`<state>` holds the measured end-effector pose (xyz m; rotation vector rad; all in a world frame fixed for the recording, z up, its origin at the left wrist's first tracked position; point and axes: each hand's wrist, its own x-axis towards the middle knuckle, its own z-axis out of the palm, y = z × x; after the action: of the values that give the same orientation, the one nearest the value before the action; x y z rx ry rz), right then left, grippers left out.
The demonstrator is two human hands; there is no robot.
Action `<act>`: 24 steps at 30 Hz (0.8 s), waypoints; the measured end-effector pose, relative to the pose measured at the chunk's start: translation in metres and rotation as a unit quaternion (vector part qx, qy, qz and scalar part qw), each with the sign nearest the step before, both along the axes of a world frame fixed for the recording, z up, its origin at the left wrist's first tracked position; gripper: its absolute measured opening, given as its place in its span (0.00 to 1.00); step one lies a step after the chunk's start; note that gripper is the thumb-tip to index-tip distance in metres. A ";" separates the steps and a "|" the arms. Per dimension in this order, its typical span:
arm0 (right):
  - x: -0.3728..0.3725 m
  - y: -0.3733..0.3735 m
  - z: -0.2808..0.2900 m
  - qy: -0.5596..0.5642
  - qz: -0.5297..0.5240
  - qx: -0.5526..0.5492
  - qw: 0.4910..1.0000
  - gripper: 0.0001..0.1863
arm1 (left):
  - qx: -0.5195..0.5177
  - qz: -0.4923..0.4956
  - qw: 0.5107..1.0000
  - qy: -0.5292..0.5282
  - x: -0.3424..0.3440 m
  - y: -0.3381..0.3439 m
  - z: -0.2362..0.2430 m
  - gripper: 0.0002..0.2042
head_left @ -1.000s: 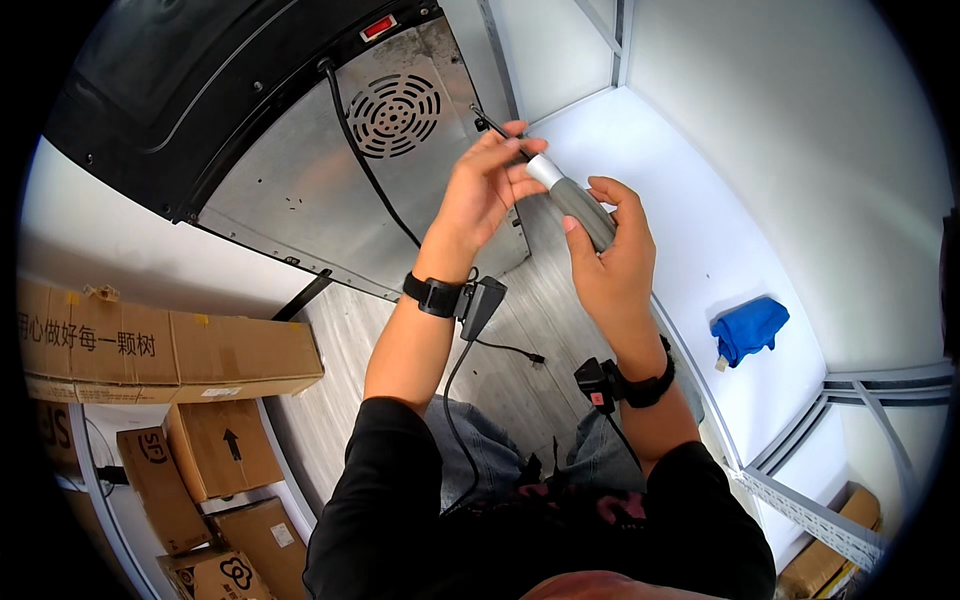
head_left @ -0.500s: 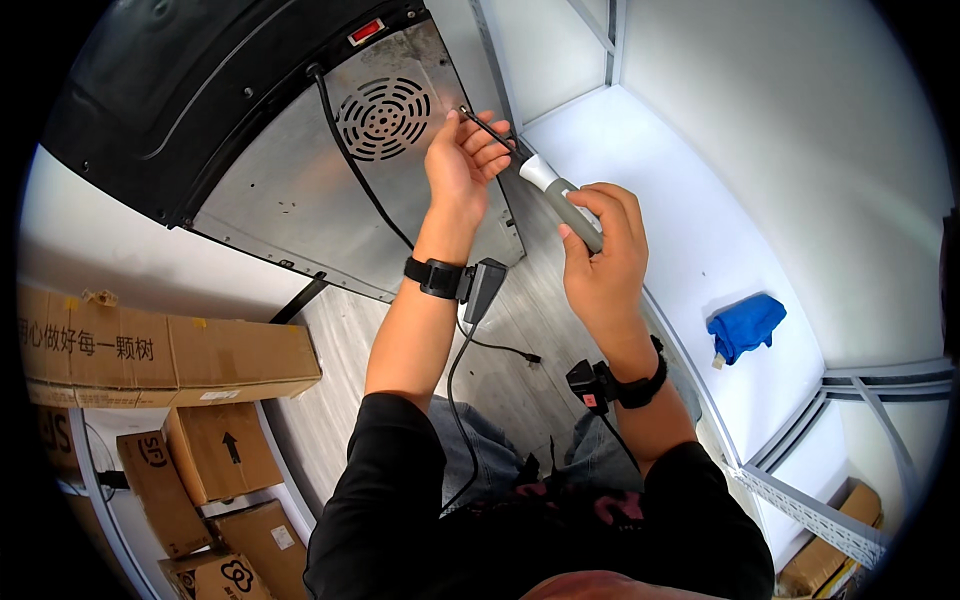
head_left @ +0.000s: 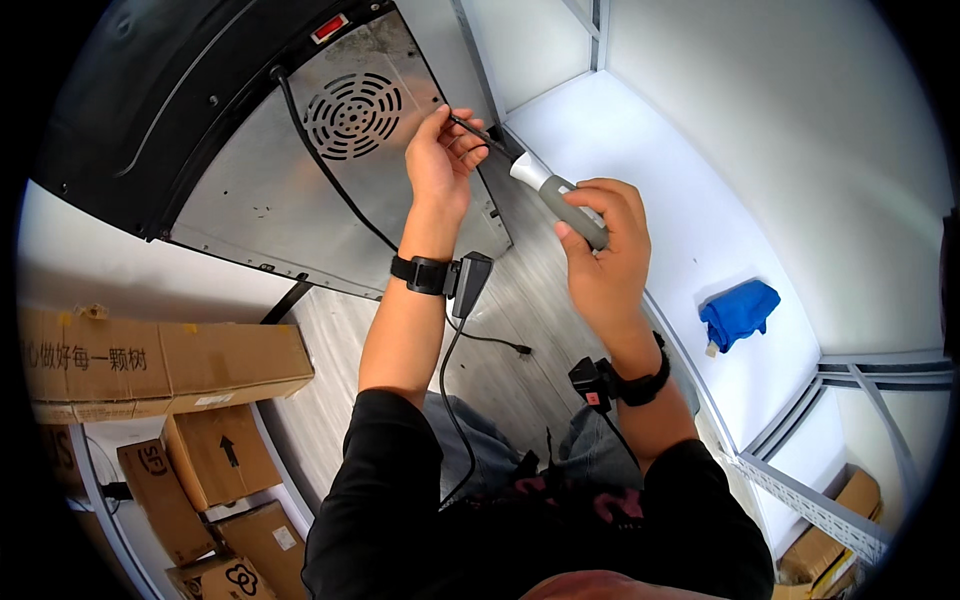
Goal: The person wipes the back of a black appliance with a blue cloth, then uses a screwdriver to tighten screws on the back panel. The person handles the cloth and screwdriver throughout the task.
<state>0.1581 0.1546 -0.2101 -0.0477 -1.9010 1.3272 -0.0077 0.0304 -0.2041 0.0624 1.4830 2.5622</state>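
My right hand (head_left: 610,255) is closed round the grey handle of a screwdriver (head_left: 530,170) with a silver collar. The dark shaft runs up and left toward the right edge of an appliance's metal panel (head_left: 245,205). My left hand (head_left: 435,160) is at the shaft's far end, thumb and fingertips pinched on it beside the panel; the tip itself is hidden. The panel has a round vented grille (head_left: 352,117), a black cable (head_left: 325,165) and, above it on the black housing (head_left: 150,80), a red switch (head_left: 329,27).
Cardboard boxes (head_left: 220,365) sit at left, some on a lower shelf. A white platform (head_left: 640,140) with a metal frame runs along the right and bears a blue cloth (head_left: 738,313). A loose cable plug (head_left: 523,350) lies over the wooden floor (head_left: 340,340).
My left hand has moved up the shaft, from near the handle to near the tip at the panel. My right hand still grips the handle. The appliance sits slightly farther left in view.
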 end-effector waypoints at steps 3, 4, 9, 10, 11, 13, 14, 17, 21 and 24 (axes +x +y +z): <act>0.004 0.017 0.000 -0.008 0.016 -0.031 0.999 0.17 | 0.016 0.021 1.000 -0.004 0.004 0.012 -0.005 0.13; 0.007 0.026 -0.001 -0.018 0.019 -0.040 0.999 0.17 | 0.031 0.019 0.999 -0.007 0.006 0.019 -0.011 0.12; 0.019 0.081 -0.016 -0.055 -0.002 -0.069 0.996 0.15 | -0.004 -0.036 0.999 -0.015 0.005 0.048 -0.054 0.12; 0.023 0.092 -0.019 -0.065 -0.013 -0.073 0.995 0.15 | -0.020 -0.041 0.999 -0.020 0.005 0.057 -0.067 0.12; 0.025 0.101 -0.024 -0.064 -0.028 -0.080 0.994 0.14 | -0.035 -0.047 0.998 -0.025 0.005 0.065 -0.079 0.13; 0.030 0.117 -0.030 -0.131 -0.058 -0.147 0.979 0.13 | -0.055 -0.090 0.993 -0.045 0.007 0.082 -0.106 0.13; 0.031 0.125 -0.035 -0.164 -0.075 -0.180 0.967 0.13 | -0.064 -0.113 0.990 -0.055 0.010 0.092 -0.118 0.13; 0.026 0.147 -0.066 -0.158 -0.064 -0.294 0.940 0.12 | -0.083 -0.172 0.979 -0.064 0.027 0.129 -0.158 0.10; 0.028 0.174 -0.104 -0.203 -0.063 -0.421 0.882 0.13 | -0.165 -0.212 0.963 -0.038 0.050 0.172 -0.221 0.07; 0.030 0.182 -0.112 -0.217 -0.072 -0.476 0.849 0.14 | -0.173 -0.218 0.954 -0.114 0.056 0.191 -0.260 0.06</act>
<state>0.1878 0.3362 -0.3219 -1.0419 -1.3203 2.1476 0.0486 0.2215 -0.4645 0.0395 1.5923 1.8743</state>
